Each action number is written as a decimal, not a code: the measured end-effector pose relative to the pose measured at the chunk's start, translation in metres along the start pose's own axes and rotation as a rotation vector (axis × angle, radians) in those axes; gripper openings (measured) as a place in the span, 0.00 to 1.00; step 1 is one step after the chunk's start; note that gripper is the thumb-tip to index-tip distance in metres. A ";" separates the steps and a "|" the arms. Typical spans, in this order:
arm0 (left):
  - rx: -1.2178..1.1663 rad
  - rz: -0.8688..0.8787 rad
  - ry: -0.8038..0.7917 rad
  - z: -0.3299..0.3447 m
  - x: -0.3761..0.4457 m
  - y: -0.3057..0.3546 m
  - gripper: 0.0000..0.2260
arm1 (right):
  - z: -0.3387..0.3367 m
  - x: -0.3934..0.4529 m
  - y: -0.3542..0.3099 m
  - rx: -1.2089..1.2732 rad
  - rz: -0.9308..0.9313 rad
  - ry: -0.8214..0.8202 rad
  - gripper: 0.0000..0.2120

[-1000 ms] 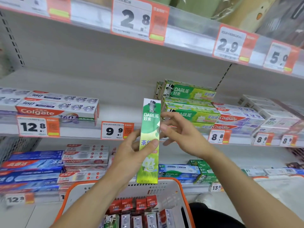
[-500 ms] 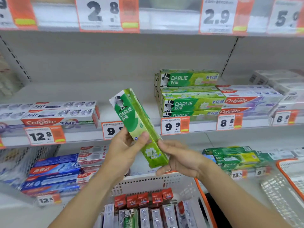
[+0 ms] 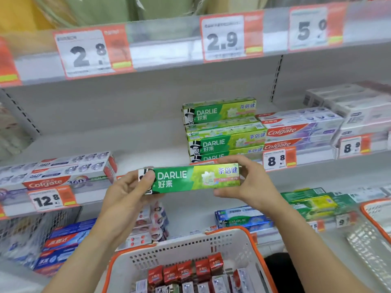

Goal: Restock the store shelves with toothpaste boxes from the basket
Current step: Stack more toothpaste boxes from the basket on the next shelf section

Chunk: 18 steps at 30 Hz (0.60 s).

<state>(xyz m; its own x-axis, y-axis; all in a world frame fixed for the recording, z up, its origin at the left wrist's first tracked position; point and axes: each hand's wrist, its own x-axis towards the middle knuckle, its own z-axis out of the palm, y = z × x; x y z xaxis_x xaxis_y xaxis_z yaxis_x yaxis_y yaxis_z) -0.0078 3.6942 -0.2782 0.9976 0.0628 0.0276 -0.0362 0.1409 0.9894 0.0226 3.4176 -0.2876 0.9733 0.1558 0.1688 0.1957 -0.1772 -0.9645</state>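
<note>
A green Darlie toothpaste box (image 3: 190, 178) lies level in the air in front of the middle shelf. My left hand (image 3: 129, 191) grips its left end, thumb across the front. My right hand (image 3: 247, 182) holds its right end between thumb and fingers. Just behind and above it, a stack of the same green Darlie boxes (image 3: 224, 132) sits on the middle shelf (image 3: 148, 144). Below my arms stands the white basket with an orange rim (image 3: 213, 244), holding several upright red and silver toothpaste boxes (image 3: 186, 271).
Colgate 360 boxes (image 3: 67, 172) lie at the shelf's left, Colgate boxes (image 3: 300, 130) right of the Darlie stack. Price tags run along the shelf edges. The lower shelf holds blue boxes (image 3: 63, 242) and green boxes (image 3: 313, 201). A second basket (image 3: 376, 229) sits at the right.
The box has turned from upright through a slant to level. My right hand moved from under its lower end to its right end, and the box now sits closer to the Darlie stack.
</note>
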 end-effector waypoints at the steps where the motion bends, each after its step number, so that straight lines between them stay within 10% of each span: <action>1: 0.009 0.019 -0.012 0.004 0.002 0.003 0.32 | -0.007 0.000 0.001 0.074 0.057 -0.038 0.31; 6: 0.108 0.186 -0.013 0.034 0.023 0.016 0.35 | -0.037 0.012 -0.007 0.250 -0.002 0.116 0.33; 9: 0.310 0.296 0.015 0.064 0.042 0.028 0.18 | -0.049 0.028 -0.023 0.343 -0.178 0.305 0.30; 18: 0.635 0.314 0.111 0.109 0.119 0.015 0.26 | -0.069 0.090 -0.036 -0.191 -0.311 0.466 0.24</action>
<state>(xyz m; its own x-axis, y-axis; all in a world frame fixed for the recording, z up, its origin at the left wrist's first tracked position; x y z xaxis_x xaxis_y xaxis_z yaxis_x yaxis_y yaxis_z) 0.1171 3.5963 -0.2444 0.9326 0.1106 0.3436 -0.2464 -0.5005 0.8299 0.1119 3.3707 -0.2240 0.8088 -0.2072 0.5504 0.4561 -0.3698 -0.8095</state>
